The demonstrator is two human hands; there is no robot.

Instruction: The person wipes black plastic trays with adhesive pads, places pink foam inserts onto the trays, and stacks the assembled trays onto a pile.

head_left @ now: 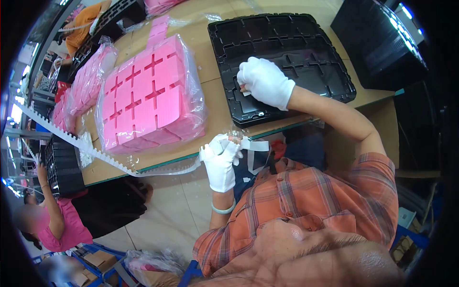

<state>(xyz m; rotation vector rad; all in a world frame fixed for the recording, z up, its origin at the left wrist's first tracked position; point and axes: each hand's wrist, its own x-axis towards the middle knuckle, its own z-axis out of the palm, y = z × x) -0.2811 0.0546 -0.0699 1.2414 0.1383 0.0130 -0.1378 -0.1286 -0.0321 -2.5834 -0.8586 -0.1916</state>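
White gloves cover both hands. My right hand [266, 82] is closed over the near left part of a black plastic tray [287, 38], with a small pale piece showing under its fingertips. At the table's front edge, my left hand [222, 161] is closed on a long white toothed strip [162, 171]. This strip runs off to the upper left in front of the table, and a loose white end [256, 145] sticks out to the right of the fingers. Left of the tray lies a stack of pink slotted sheets [143, 95] in clear plastic wrap.
More wrapped pink stacks [91, 79] lie at the table's left. A tall black tray stack [377, 45] stands at the back right, and other black trays [67, 165] are at the far left. A person in a pink top [67, 225] is at the lower left.
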